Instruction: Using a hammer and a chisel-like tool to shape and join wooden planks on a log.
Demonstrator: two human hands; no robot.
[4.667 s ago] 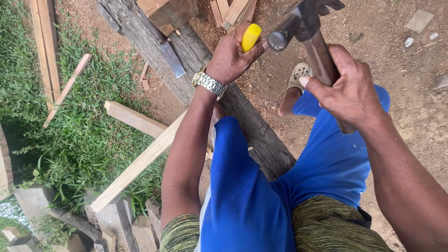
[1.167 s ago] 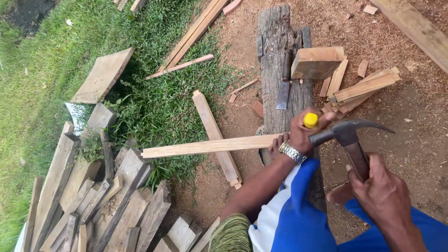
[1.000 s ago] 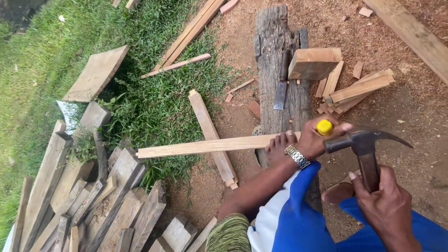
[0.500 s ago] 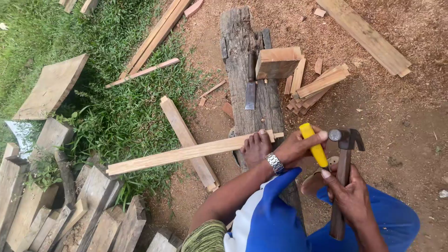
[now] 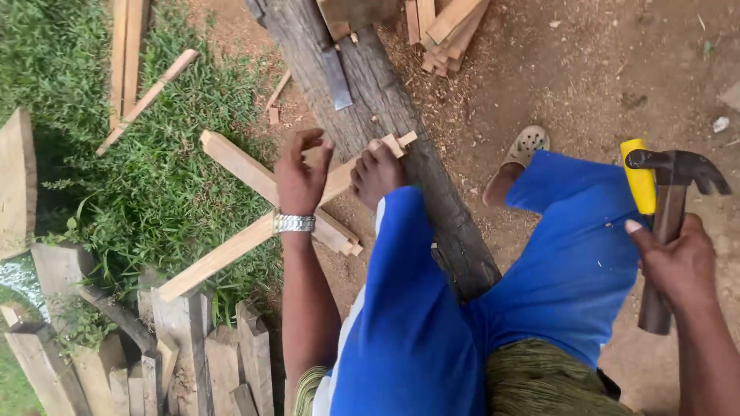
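Yellow-handled tool (image 5: 638,186) now shares the right hand (image 5: 677,262) with the hammer (image 5: 669,223), so the left hand (image 5: 301,173), fingers spread, steadies the wooden strip (image 5: 247,243) on the log (image 5: 385,131).

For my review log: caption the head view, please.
Right hand grips wooden-handled claw hammer and yellow-handled chisel; left hand hovers open over long pale wooden slat.

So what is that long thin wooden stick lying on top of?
The long pale wooden strip rests across the dark weathered log, beside a foot. Further along it crosses another pale wooden board. Its far end runs over grass. The left hand hides part of it.
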